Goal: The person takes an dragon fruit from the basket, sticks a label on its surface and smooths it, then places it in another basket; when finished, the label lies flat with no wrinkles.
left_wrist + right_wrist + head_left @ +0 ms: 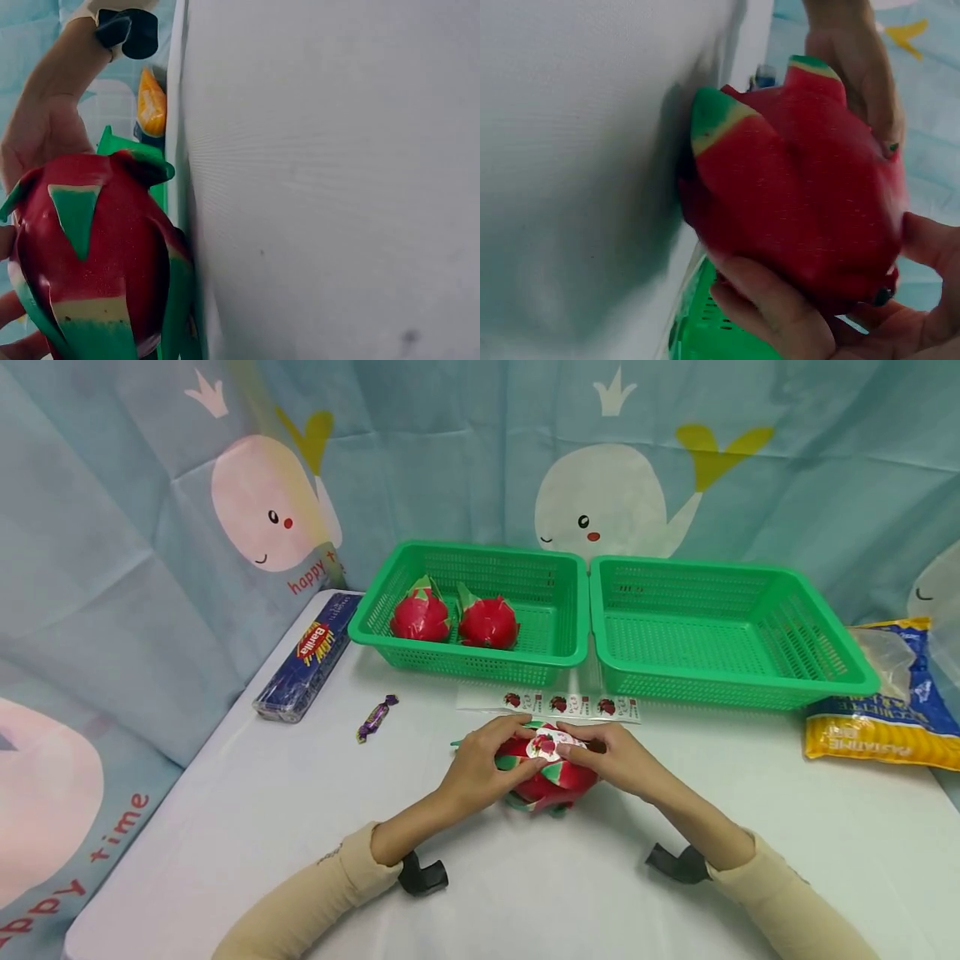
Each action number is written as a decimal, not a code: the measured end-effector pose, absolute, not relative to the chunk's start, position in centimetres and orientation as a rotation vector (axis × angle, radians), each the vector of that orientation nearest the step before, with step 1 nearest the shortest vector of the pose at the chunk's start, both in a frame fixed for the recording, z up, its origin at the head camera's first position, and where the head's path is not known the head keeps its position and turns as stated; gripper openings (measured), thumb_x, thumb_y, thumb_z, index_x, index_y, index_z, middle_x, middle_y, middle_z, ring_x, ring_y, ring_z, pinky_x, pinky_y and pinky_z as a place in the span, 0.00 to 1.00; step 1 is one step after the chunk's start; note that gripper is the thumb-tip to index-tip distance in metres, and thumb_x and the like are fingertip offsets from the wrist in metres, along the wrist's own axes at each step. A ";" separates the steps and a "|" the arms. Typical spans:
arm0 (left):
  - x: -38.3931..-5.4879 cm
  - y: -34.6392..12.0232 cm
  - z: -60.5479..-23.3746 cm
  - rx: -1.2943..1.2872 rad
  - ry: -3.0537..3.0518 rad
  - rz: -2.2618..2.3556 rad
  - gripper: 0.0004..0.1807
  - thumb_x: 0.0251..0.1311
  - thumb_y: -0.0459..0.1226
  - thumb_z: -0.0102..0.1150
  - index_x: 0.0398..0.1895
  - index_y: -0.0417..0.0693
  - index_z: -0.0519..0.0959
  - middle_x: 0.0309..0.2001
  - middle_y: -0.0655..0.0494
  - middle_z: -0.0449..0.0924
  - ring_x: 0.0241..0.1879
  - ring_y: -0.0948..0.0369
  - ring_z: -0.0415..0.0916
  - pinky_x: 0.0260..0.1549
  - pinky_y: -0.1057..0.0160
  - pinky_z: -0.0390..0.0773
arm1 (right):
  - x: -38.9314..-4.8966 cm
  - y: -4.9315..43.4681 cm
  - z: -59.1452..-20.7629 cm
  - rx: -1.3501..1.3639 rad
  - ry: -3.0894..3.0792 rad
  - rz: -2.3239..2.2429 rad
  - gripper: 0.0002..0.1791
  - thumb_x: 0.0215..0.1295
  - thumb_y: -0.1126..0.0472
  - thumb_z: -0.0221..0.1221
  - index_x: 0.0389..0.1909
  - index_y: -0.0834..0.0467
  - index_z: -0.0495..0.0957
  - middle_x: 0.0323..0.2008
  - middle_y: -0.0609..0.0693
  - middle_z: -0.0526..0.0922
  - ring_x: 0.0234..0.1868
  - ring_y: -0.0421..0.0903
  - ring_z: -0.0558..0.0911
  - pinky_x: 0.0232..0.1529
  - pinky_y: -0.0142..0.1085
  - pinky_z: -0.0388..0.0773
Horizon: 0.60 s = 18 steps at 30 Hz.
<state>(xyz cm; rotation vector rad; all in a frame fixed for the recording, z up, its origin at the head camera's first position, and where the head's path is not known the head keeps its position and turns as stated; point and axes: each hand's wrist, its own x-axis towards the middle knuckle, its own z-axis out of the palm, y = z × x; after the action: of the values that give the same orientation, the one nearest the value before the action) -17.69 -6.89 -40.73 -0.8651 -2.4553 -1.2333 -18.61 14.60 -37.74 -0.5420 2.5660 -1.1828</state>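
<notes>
A red dragon fruit (555,787) with green-tipped scales rests on the white table between both hands. On its top lies an oval white sticker (545,745) with a dragon fruit picture. My left hand (478,766) holds the fruit's left side, thumb at the sticker's lower edge. From the other side my right hand (624,763) grips it, thumb at the sticker's right part. The right wrist view shows right-hand fingers (776,307) curled round the fruit's underside. Behind the fruit lies a sheet of similar stickers (558,703).
Two dragon fruits sit in the left green basket (465,662); the right green basket (727,687) stands beside it. A blue Barilla pasta box (307,656) and a purple wrapped candy (377,718) lie to the left. A yellow-and-blue pasta bag (877,727) is at the right edge.
</notes>
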 end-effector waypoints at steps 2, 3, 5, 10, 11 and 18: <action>-17.8 -7.0 -40.6 -0.871 -2.459 -1.231 0.17 0.49 0.44 0.67 0.41 0.47 0.78 0.54 0.52 0.76 0.57 0.60 0.72 0.54 0.60 0.74 | -18.7 15.0 -37.8 -0.545 2.504 -1.242 0.24 0.65 0.55 0.53 0.58 0.65 0.70 0.46 0.60 0.81 0.31 0.39 0.75 0.29 0.31 0.76; -17.9 -7.1 -40.6 -0.876 -2.462 -1.237 0.17 0.49 0.44 0.67 0.41 0.47 0.79 0.54 0.52 0.77 0.56 0.61 0.72 0.54 0.60 0.74 | -18.7 15.2 -37.8 -0.545 2.462 -1.264 0.23 0.66 0.57 0.51 0.58 0.67 0.70 0.47 0.61 0.80 0.33 0.38 0.76 0.30 0.31 0.77; -18.0 -7.4 -40.6 -0.879 -2.472 -1.264 0.14 0.51 0.43 0.66 0.38 0.47 0.78 0.53 0.54 0.77 0.56 0.62 0.72 0.54 0.61 0.74 | -19.0 15.8 -37.9 -0.542 2.359 -1.302 0.22 0.70 0.58 0.46 0.57 0.70 0.70 0.48 0.64 0.79 0.36 0.40 0.79 0.31 0.34 0.80; -19.1 -8.4 -40.2 -0.839 -2.443 -1.505 0.10 0.57 0.39 0.60 0.38 0.43 0.78 0.52 0.49 0.78 0.56 0.58 0.73 0.53 0.56 0.74 | -19.9 15.9 -37.7 -0.601 2.361 -1.228 0.26 0.71 0.51 0.44 0.59 0.67 0.69 0.51 0.61 0.77 0.49 0.49 0.78 0.37 0.37 0.81; -19.5 -8.7 -40.1 -0.813 -2.428 -1.588 0.11 0.58 0.38 0.58 0.40 0.41 0.78 0.51 0.47 0.78 0.55 0.56 0.73 0.53 0.55 0.74 | -20.1 15.7 -37.5 -0.626 2.399 -1.183 0.27 0.69 0.49 0.46 0.60 0.65 0.68 0.52 0.60 0.77 0.50 0.51 0.78 0.40 0.38 0.80; -24.3 -11.8 -39.6 -0.230 -2.184 -2.441 0.21 0.64 0.38 0.52 0.55 0.32 0.71 0.49 0.45 0.80 0.50 0.57 0.78 0.53 0.59 0.73 | -20.9 13.4 -36.4 -0.681 2.469 -0.889 0.39 0.56 0.39 0.58 0.64 0.56 0.64 0.58 0.53 0.74 0.55 0.49 0.73 0.51 0.44 0.75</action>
<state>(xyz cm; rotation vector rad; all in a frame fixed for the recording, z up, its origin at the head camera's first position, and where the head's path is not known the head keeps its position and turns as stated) -24.25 -11.80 -39.56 -0.2304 -2.1836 -2.4409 -20.89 13.39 -36.41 -0.6811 2.4692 -0.8888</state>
